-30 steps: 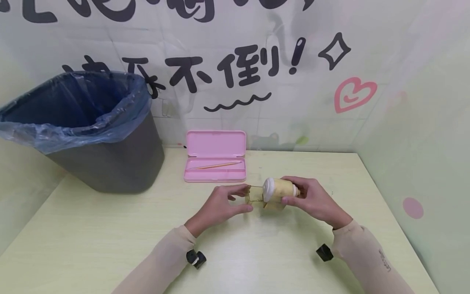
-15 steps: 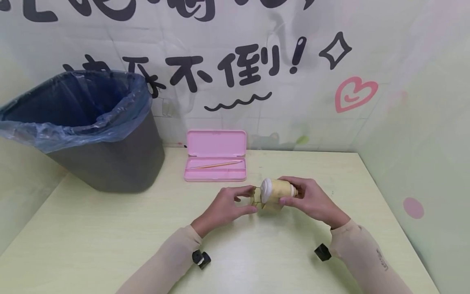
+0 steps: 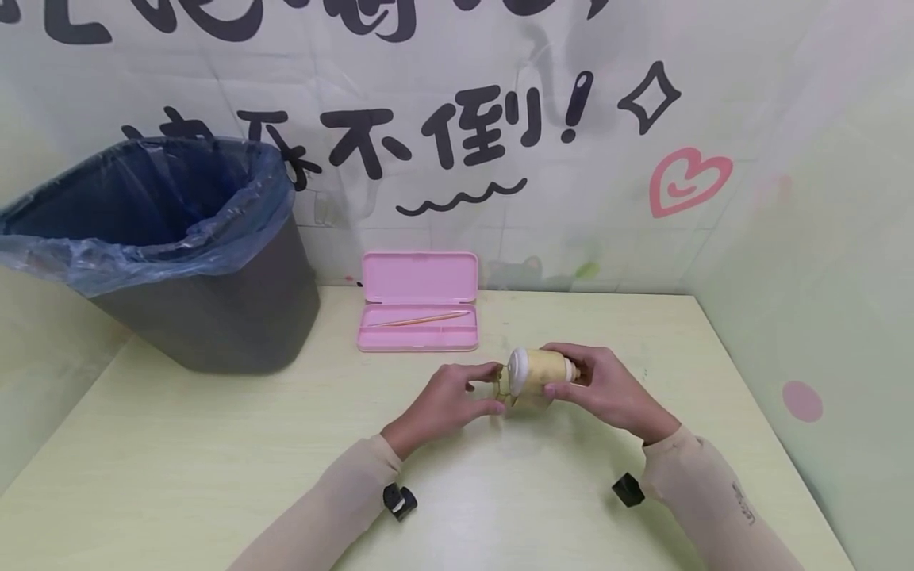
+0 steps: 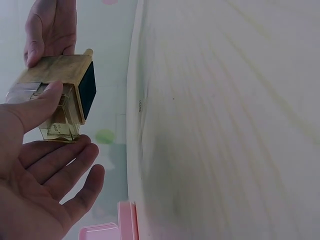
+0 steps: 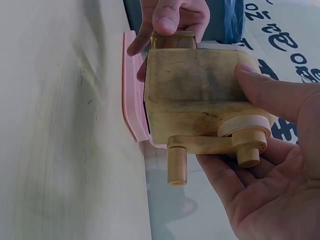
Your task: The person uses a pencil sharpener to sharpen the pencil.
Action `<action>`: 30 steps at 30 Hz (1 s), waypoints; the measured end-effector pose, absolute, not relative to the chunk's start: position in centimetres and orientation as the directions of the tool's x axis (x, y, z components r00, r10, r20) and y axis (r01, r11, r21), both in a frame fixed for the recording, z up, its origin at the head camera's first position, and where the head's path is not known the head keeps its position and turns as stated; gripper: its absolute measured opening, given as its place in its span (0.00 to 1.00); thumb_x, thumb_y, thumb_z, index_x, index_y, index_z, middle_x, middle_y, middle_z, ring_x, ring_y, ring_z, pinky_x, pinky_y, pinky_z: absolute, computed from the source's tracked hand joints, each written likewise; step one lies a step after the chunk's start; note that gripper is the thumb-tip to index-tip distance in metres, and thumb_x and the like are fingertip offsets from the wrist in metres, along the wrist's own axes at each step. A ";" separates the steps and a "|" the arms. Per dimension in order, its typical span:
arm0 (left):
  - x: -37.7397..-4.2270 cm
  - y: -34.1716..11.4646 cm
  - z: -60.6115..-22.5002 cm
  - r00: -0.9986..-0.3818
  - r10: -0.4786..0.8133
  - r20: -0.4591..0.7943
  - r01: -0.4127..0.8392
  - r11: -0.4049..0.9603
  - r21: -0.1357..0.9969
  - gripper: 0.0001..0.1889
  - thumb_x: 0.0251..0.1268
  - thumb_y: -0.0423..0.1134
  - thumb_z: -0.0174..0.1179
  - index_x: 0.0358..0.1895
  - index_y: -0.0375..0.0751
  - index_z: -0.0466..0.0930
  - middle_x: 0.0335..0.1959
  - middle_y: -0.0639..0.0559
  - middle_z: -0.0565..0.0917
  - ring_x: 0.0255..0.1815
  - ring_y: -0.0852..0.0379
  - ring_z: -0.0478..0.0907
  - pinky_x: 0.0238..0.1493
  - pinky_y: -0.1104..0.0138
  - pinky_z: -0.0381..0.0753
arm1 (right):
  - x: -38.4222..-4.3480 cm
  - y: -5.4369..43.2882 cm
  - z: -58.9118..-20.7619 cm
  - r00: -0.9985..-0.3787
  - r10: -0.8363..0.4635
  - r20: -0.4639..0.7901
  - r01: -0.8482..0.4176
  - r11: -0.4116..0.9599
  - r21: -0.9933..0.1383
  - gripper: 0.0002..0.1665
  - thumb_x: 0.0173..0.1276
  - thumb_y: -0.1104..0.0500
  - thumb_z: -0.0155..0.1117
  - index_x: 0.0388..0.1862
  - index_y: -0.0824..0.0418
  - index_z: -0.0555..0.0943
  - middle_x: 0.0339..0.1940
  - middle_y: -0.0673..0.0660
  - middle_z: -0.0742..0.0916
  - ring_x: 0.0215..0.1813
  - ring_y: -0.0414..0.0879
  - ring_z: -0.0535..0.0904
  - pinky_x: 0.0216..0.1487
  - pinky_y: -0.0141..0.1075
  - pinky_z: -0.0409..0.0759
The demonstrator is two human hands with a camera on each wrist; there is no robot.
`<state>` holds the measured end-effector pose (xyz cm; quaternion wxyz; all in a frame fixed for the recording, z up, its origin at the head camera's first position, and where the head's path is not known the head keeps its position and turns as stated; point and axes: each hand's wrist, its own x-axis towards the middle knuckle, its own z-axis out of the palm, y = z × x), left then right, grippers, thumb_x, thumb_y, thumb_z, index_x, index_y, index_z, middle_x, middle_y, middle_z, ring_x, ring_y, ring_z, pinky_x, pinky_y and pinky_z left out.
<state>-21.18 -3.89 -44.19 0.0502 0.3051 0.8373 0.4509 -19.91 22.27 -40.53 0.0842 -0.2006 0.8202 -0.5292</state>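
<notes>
My right hand (image 3: 610, 392) grips a yellow crank pencil sharpener (image 3: 546, 368) above the table, tipped so its white round front faces left. Its crank handle (image 5: 202, 145) shows in the right wrist view, along with dark smudges on the body. From the sharpener's front juts a see-through yellowish shavings drawer (image 4: 61, 122), partly inside the body. My left hand (image 3: 446, 403) pinches that drawer between thumb and fingertips. A dark flat base pad (image 4: 87, 91) on the sharpener is visible in the left wrist view.
Behind the hands an open pink pencil case (image 3: 417, 341) holds a pencil (image 3: 421, 319). A grey bin (image 3: 250, 317) with a blue bag liner stands at the back left. Printed walls close off the back and the right side of the table (image 3: 178, 460).
My left hand has moved right, and the drawer has slid farther into the sharpener, so less of it sticks out. The right hand has stayed nearly still.
</notes>
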 end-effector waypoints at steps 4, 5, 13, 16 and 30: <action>-21.1 -3.7 -44.2 -0.805 0.564 0.185 0.467 0.409 0.784 0.31 0.57 0.39 0.73 0.64 0.34 0.76 0.57 0.45 0.83 0.56 0.51 0.82 0.52 0.56 0.80 | -19.9 22.2 -40.7 -0.904 -0.420 0.074 -0.245 0.369 -0.897 0.29 0.63 0.58 0.74 0.62 0.64 0.78 0.47 0.58 0.86 0.41 0.49 0.82 0.41 0.37 0.83; -21.1 -3.7 -44.3 -0.806 0.564 0.182 0.465 0.412 0.783 0.31 0.57 0.39 0.73 0.64 0.34 0.76 0.57 0.45 0.83 0.56 0.51 0.82 0.52 0.56 0.80 | -19.9 22.2 -40.7 -0.905 -0.419 0.074 -0.245 0.370 -0.896 0.29 0.63 0.58 0.74 0.62 0.64 0.78 0.47 0.58 0.86 0.41 0.49 0.82 0.41 0.37 0.83; -21.3 -3.3 -44.5 -0.808 0.564 0.170 0.455 0.414 0.788 0.32 0.57 0.39 0.73 0.65 0.35 0.75 0.57 0.45 0.83 0.57 0.51 0.81 0.53 0.56 0.80 | -20.1 22.0 -41.0 -0.905 -0.418 0.084 -0.253 0.370 -0.894 0.28 0.63 0.59 0.74 0.61 0.63 0.79 0.47 0.58 0.85 0.41 0.49 0.82 0.41 0.36 0.83; -21.3 -3.2 -44.6 -0.808 0.564 0.169 0.455 0.417 0.787 0.32 0.58 0.39 0.73 0.66 0.35 0.75 0.56 0.46 0.84 0.57 0.52 0.81 0.53 0.56 0.80 | -20.1 21.9 -41.2 -0.899 -0.428 0.097 -0.269 0.362 -0.893 0.28 0.63 0.59 0.74 0.61 0.64 0.79 0.47 0.59 0.85 0.41 0.48 0.82 0.41 0.37 0.83; -21.4 -2.6 -44.8 -0.820 0.563 0.105 0.449 0.518 0.728 0.31 0.56 0.40 0.74 0.65 0.39 0.77 0.56 0.47 0.84 0.56 0.54 0.80 0.54 0.59 0.78 | -20.3 21.7 -41.9 -0.886 -0.454 0.087 -0.274 0.364 -0.890 0.25 0.64 0.57 0.73 0.59 0.61 0.80 0.46 0.56 0.85 0.41 0.48 0.81 0.41 0.36 0.82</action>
